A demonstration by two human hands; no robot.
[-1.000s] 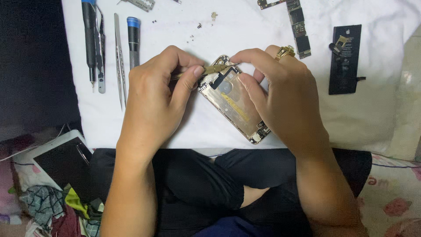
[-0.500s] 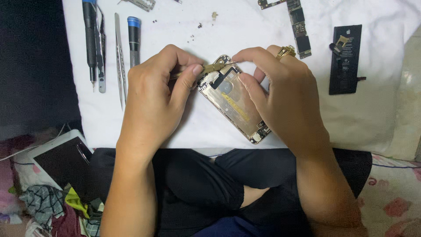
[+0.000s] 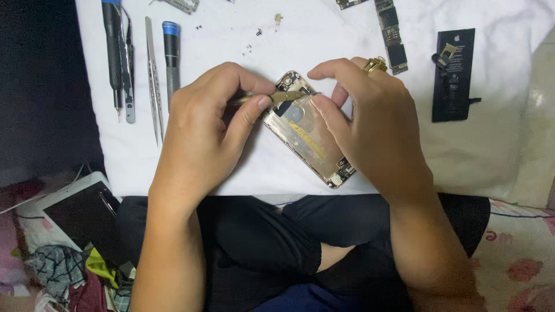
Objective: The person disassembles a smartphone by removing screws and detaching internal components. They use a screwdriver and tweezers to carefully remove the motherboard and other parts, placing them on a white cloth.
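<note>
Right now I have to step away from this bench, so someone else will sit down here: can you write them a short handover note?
Left hand: pinching a thin gold tool, its tip at the top of the gold phone housing.
Right hand: fingers steady the housing's upper edge on the white cloth.
Already out: black battery at right, logic board above.
Tweezers and two screwdrivers lie at left; loose screws near the top.
Small parts remain inside the housing.
</note>
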